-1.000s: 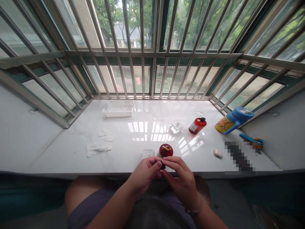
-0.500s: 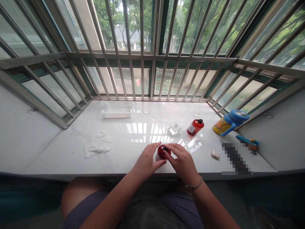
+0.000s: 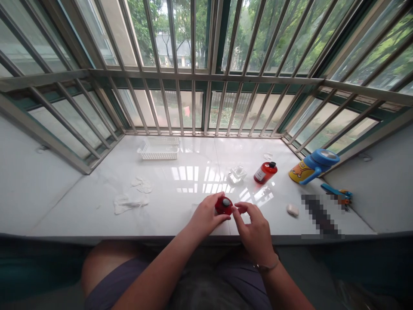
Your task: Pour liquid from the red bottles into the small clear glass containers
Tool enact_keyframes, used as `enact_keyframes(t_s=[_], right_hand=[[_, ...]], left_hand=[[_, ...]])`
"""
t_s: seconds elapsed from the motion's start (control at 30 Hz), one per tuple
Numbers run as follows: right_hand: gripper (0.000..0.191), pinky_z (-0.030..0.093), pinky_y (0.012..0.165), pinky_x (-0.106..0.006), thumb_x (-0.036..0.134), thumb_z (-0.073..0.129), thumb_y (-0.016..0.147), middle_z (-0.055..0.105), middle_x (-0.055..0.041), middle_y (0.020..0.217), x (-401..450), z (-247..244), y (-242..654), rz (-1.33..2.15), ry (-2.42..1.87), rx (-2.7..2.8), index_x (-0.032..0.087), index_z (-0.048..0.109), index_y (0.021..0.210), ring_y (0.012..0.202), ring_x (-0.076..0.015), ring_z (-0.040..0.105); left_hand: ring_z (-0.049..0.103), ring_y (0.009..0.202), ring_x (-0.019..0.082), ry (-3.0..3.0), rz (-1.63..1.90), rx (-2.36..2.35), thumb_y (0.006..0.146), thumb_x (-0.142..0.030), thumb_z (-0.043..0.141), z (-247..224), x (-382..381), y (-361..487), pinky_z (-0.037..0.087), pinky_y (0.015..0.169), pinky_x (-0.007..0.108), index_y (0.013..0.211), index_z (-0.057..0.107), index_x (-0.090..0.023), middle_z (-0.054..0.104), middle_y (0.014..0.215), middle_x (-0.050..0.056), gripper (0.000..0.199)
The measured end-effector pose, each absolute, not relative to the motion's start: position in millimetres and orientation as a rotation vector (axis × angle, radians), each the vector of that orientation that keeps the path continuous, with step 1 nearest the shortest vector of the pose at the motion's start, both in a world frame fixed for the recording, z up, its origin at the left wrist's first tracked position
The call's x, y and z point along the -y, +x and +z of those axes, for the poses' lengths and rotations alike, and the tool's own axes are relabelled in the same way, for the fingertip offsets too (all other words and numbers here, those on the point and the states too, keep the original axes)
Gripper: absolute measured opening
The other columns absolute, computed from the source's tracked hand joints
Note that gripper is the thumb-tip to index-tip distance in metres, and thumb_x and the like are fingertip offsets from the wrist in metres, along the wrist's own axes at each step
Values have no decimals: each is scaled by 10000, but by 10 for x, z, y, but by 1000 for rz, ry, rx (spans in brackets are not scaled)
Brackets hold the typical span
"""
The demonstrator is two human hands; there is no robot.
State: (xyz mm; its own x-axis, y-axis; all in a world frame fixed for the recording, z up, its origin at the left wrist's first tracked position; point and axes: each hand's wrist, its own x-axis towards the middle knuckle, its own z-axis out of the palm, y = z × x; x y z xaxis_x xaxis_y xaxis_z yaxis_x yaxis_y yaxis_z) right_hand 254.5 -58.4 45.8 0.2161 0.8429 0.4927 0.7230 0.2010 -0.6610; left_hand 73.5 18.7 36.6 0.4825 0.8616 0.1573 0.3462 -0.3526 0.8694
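Observation:
A red bottle with a dark cap [image 3: 223,206] stands near the front edge of the white counter. My left hand [image 3: 206,214] is wrapped round its left side, thumb in front and fingers behind. Just right of the bottle, my right hand [image 3: 253,224] has thumb and forefinger brought together in a pinch at the bottle's edge. Whether anything small is between those fingertips I cannot make out. A second red bottle [image 3: 265,173], with a black cap and a pale label, is farther back to the right. Left of it sits a small clear glass object [image 3: 237,174].
A white perforated basket [image 3: 158,150] is at the back left. Crumpled white wipes [image 3: 130,203] lie on the left. To the right are a blue and yellow flask [image 3: 311,166], blue-handled tools [image 3: 337,193] and a small pale block [image 3: 292,210]. Window bars border the counter's back.
My right hand has come off the bottle's cap and moved right and slightly down to the bottle's side. The cap now shows uncovered. My left hand stays round the bottle.

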Motion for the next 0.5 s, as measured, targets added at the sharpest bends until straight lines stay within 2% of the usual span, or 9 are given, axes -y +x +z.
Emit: enact_keyframes(t_s=[0.07, 0.17, 0.2, 0.23, 0.33, 0.4, 0.43, 0.5], right_hand=[[222, 595, 943, -505, 471, 624, 1052, 769, -91, 1044, 600, 449, 2539, 218, -1562, 1492, 266, 688, 1110, 994, -295, 726], [290, 585, 1016, -489, 456, 587, 1068, 720, -124, 1353, 597, 414, 2519, 446, -1477, 1480, 268, 595, 1289, 1253, -306, 690], [307, 587, 1021, -478, 453, 578, 1073, 704, -125, 1397, 594, 400, 2513, 514, -1447, 1469, 270, 561, 1318, 1290, -302, 679], [301, 593, 1005, -465, 459, 572, 1075, 711, -124, 1383, 593, 388, 2507, 546, -1438, 1444, 269, 545, 1306, 1277, -298, 687], [271, 606, 856, -419, 520, 562, 1068, 757, -101, 1130, 593, 371, 2497, 457, -1542, 1304, 258, 553, 1138, 1026, -281, 734], [291, 594, 798, -401, 548, 563, 1061, 739, -88, 1040, 596, 379, 2488, 393, -1592, 1242, 257, 545, 1072, 927, -268, 716], [288, 594, 824, -409, 545, 562, 1062, 739, -94, 1065, 598, 386, 2482, 397, -1577, 1244, 258, 536, 1072, 958, -273, 717], [263, 581, 964, -450, 519, 555, 1071, 738, -122, 1218, 601, 397, 2465, 460, -1502, 1300, 263, 517, 1116, 1139, -294, 709]], left_hand=[[622, 1413, 334, 1923, 799, -1012, 789, -230, 938, 368, -186, 738, 473, 1244, 529, 1476, 608, -282, 672, 1501, 101, 764], [621, 1414, 336, 1930, 803, -1011, 817, -229, 910, 371, -185, 745, 478, 1237, 539, 1479, 607, -286, 666, 1510, 104, 730], [623, 1412, 336, 1930, 805, -1009, 824, -229, 904, 374, -184, 746, 481, 1234, 543, 1482, 604, -289, 667, 1508, 104, 726], [624, 1409, 338, 1929, 807, -1008, 825, -230, 903, 376, -184, 746, 483, 1231, 546, 1485, 603, -291, 669, 1506, 105, 728], [627, 1401, 343, 1937, 809, -1006, 806, -234, 922, 384, -181, 743, 482, 1230, 552, 1479, 609, -293, 677, 1492, 105, 745], [628, 1398, 343, 1945, 806, -1005, 797, -234, 931, 388, -180, 742, 480, 1232, 550, 1471, 616, -293, 679, 1491, 103, 747], [628, 1397, 342, 1947, 804, -1007, 795, -231, 933, 389, -180, 743, 481, 1231, 547, 1470, 617, -290, 679, 1491, 103, 748], [630, 1395, 340, 1945, 798, -1015, 796, -223, 932, 389, -181, 745, 486, 1227, 538, 1474, 615, -279, 678, 1492, 107, 751]])
